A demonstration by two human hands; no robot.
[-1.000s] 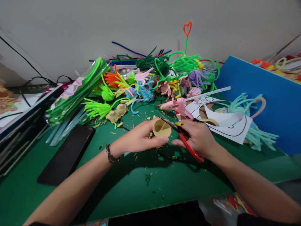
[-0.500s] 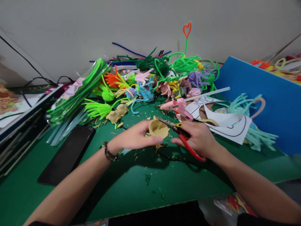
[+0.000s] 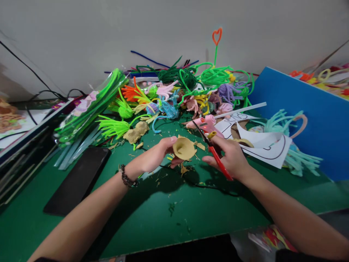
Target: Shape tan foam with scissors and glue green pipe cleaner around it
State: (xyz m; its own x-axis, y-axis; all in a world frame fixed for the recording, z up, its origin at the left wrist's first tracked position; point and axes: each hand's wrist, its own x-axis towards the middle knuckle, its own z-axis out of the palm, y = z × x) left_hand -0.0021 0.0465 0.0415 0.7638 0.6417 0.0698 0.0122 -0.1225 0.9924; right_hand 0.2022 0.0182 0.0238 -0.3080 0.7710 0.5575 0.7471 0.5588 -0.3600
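A small tan cup-shaped piece [image 3: 184,148] is in my left hand [image 3: 156,156], its round opening turned up toward me. My thumb is at its rim and the fingers are partly hidden beneath it. To the right, my right hand [image 3: 230,154] grips scissors with red handles [image 3: 220,163]; their dark blades point up and left, apart from the cup. A small yellow thing [image 3: 211,135] shows by the scissors, near my index finger. Tan scraps [image 3: 184,169] lie on the green table under the cup. Behind the scissors rests a pink glue gun [image 3: 204,122].
Pipe-cleaner bundles [image 3: 166,105] crowd the back of the table [image 3: 152,222]. A black phone [image 3: 77,180] lies at left beside clear glue sticks [image 3: 79,147]. Cut white paper [image 3: 268,147] and a blue board [image 3: 302,123] are at right. Lumpy tan pieces [image 3: 135,133] sit beyond my left hand.
The scissors have moved away from the cup's rim to the right, and their blades now point more upward. My left thumb has shifted from the cup's near side to its upper left edge.
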